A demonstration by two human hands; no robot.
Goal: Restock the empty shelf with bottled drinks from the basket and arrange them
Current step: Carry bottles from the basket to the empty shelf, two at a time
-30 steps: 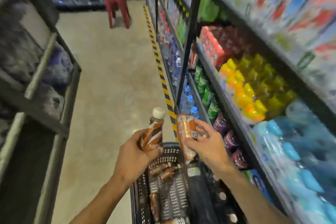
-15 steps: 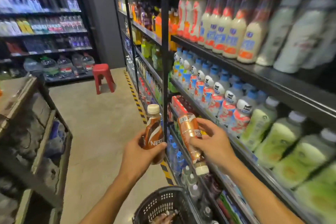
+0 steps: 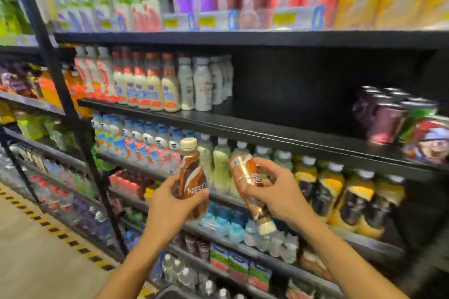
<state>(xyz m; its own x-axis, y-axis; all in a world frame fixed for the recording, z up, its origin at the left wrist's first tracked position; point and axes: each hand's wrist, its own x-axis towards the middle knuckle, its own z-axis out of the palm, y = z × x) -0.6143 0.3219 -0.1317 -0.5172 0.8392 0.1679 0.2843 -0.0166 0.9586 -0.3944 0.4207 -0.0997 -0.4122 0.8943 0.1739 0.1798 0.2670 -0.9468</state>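
Black metal shelving [image 3: 267, 128] stands before you, its bare stretch up and right. Your left hand [image 3: 170, 204] grips an upright brown plastic coffee bottle [image 3: 193, 177]; your right hand [image 3: 279, 192] grips another [image 3: 247, 182], seemingly cap-down.

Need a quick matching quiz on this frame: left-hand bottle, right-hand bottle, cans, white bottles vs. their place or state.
Things:
1. Bottle in left hand
2. Bottle in right hand
3. Cans
4. White bottles

States:
A. On the shelf, right of the empty gap
B. Held upside down, cap low
C. On the shelf, left of the empty gap
D. Held upright, cap on top

Pairs: 1-D, 2-B, 3-A, 4-C
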